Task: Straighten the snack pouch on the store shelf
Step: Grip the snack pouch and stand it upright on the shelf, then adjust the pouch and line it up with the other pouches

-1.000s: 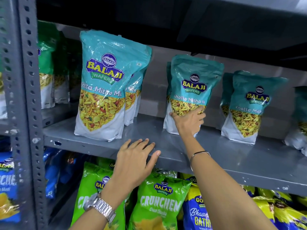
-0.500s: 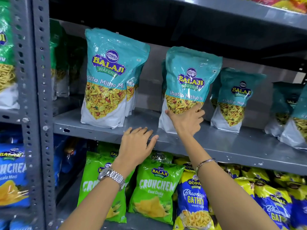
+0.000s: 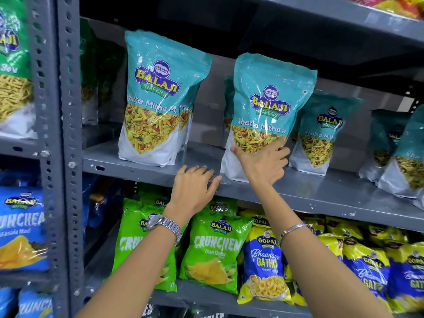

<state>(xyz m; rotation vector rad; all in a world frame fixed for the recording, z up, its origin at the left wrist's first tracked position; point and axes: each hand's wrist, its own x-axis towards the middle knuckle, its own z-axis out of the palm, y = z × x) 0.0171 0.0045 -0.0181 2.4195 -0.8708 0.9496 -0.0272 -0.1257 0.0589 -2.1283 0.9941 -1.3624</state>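
Head view, starting at the left: I see the grey upright post (image 3: pixel 68 134) of the rack, and past it a teal pouch (image 3: pixel 158 97) standing square near the front of the shelf (image 3: pixel 321 193), with more of the same tucked behind it. That one looks like the pattern to match, I think.

My left hand (image 3: pixel 195 189) lies flat on the shelf's front edge, fingers spread and closed on nothing. I read it as a brace, steadying my reach while the other arm works above it. A metal watch (image 3: pixel 165 226) sits on that wrist.

Next along is the snack pouch (image 3: pixel 270 111) I am meant to straighten. It stands on the same shelf, right of the first pouch and apart from it, its base near the front lip and its top leaning a little to the right. My right hand (image 3: pixel 263 164) presses against its lower front, thumb at the left edge and fingers fanned across the white base. It is a loose, open-palmed hold on the pouch, not a pinch, which suits turning a soft bag without crushing what is inside.

Further right, another teal pouch (image 3: pixel 321 134) stands set back, so my pouch has room to pivot. Below, green chip bags (image 3: pixel 213 249) fill the lower shelf.
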